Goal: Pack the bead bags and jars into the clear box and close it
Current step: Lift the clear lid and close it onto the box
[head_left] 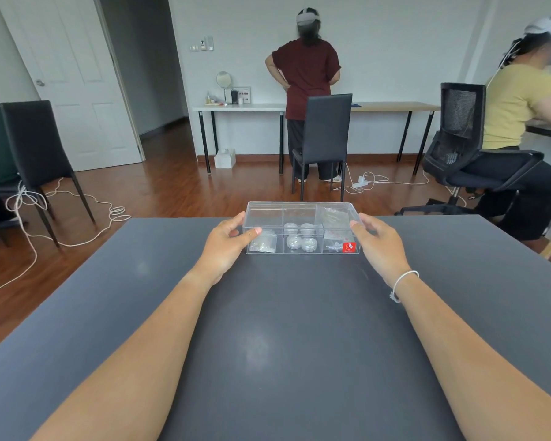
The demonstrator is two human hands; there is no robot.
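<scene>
A clear plastic box [264, 214] with a red sticker stands near the far edge of the dark table [283, 329], its lid down. Several small round jars [300, 238] fill its middle compartments. Bead bags lie in the front left [262, 245], front right [333, 245] and back right [333, 214] compartments. My left hand [226, 246] holds the box's left end, thumb on the front corner. My right hand [379, 241] touches the right end with its fingertips; the grip there is loose.
A black chair [323, 135] stands just beyond the table. Two people are at desks by the far wall and at the right. Another black chair [35, 148] and loose white cable [77, 218] lie on the wooden floor to the left.
</scene>
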